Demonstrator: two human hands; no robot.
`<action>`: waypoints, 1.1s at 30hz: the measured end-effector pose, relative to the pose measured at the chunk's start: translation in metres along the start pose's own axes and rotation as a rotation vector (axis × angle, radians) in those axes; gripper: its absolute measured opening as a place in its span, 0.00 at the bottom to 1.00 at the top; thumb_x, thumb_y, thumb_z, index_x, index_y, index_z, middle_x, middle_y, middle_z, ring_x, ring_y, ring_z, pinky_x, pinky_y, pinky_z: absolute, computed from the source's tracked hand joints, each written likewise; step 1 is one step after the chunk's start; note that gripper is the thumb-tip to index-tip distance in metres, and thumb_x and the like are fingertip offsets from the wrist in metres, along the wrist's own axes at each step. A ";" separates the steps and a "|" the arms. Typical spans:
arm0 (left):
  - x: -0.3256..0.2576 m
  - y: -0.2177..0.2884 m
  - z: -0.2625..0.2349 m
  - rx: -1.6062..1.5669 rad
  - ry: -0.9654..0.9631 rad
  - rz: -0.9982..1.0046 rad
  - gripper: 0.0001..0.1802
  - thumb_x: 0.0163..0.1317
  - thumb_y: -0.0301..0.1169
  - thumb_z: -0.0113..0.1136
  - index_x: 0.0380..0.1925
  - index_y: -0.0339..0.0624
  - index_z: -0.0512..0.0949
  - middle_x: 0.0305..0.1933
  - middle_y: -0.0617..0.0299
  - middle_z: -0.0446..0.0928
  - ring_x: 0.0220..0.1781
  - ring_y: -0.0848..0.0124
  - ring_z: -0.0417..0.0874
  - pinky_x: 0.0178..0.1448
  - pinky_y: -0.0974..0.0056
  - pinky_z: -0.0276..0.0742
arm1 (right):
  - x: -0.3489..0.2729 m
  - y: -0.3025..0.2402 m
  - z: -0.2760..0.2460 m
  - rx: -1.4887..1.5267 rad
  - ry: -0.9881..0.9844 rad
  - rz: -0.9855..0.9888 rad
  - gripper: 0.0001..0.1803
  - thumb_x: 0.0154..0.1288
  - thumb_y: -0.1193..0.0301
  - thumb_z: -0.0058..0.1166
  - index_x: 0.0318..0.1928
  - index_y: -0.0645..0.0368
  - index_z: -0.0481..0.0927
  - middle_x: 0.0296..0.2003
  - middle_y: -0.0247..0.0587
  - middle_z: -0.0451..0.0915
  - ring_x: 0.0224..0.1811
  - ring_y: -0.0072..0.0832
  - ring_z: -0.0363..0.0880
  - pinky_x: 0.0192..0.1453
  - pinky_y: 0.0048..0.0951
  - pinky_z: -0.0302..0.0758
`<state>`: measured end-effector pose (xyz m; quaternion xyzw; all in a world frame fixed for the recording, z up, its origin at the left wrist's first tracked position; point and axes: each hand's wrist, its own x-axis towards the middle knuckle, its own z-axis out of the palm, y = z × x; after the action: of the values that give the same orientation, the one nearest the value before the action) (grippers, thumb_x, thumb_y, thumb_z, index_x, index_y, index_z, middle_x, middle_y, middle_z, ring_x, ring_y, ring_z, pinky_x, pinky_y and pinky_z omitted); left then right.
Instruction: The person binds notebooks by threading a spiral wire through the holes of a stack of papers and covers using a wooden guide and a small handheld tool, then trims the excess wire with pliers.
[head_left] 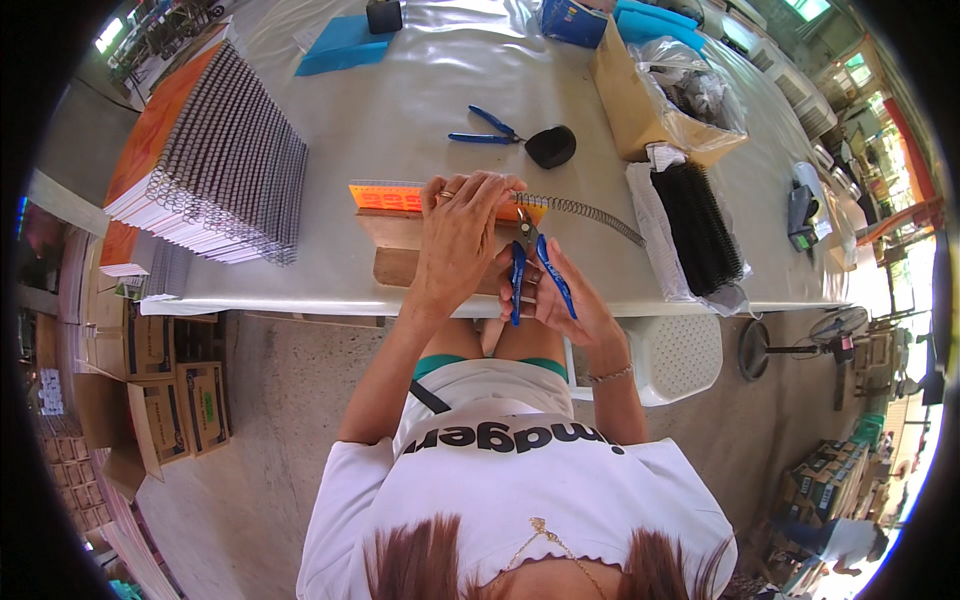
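My left hand (452, 240) is closed over the top edge of an orange-covered booklet (383, 198), fingers pressed together at its spiral binding. The booklet stands against a wooden block (392, 234) near the table's front edge. From its right end a long dark spiral coil (590, 211) trails out to the right. My right hand (583, 305) grips blue-handled wire cutters (518, 287), their handles spread. The cutters' jaws point up at the coil by the booklet's right end; whether they touch the wire I cannot tell.
Another pair of blue-handled cutters (487, 128) lies beside a black round object (551, 147). A tall stack of spiral-bound books (225, 160) stands left. Right are a bundle of black coils (695, 230) and a cardboard box (630, 95). A white stool (680, 358) is under the table edge.
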<state>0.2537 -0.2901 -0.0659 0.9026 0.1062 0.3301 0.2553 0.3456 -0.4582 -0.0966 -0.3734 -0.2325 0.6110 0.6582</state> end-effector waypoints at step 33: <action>0.003 0.000 0.001 0.023 0.032 0.048 0.08 0.69 0.34 0.55 0.41 0.47 0.82 0.43 0.64 0.83 0.48 0.64 0.80 0.61 0.55 0.57 | 0.014 0.008 0.018 0.238 0.026 -0.029 0.30 0.79 0.40 0.35 0.53 0.55 0.71 0.35 0.36 0.74 0.38 0.28 0.76 0.46 0.35 0.77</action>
<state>0.2565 -0.2894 -0.0652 0.9024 0.0922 0.3490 0.2352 0.3288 -0.4405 -0.0937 -0.2972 -0.1552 0.6197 0.7096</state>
